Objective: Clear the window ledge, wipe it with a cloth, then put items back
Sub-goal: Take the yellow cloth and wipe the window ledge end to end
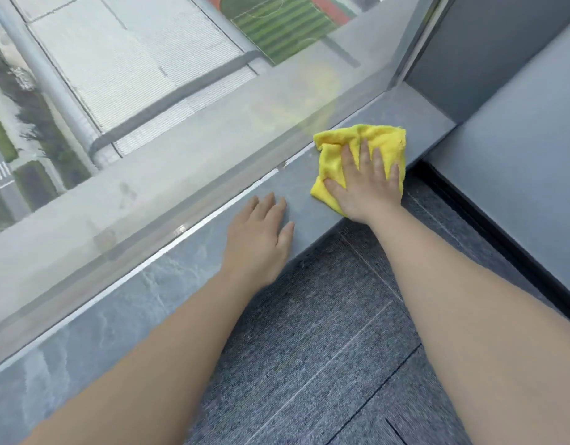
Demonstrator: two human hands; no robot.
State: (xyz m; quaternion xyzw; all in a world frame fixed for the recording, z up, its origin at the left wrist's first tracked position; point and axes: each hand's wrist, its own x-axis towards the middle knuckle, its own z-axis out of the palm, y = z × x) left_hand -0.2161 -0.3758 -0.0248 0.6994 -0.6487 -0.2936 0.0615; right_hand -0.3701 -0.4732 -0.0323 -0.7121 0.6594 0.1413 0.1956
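Note:
The window ledge (168, 277) is a grey marbled stone strip running from lower left to upper right under the glass. A crumpled yellow cloth (335, 152) lies on the ledge near its right end. My right hand (365, 184) presses flat on the cloth with fingers spread. My left hand (258, 239) rests palm down on the bare ledge just left of the cloth, fingers apart, holding nothing. No other items stand on the visible ledge.
The window glass (148, 91) rises directly behind the ledge, with a faint yellow reflection of the cloth. A grey wall panel (518, 139) closes off the ledge at the right. Dark grey carpet (325, 348) covers the floor below.

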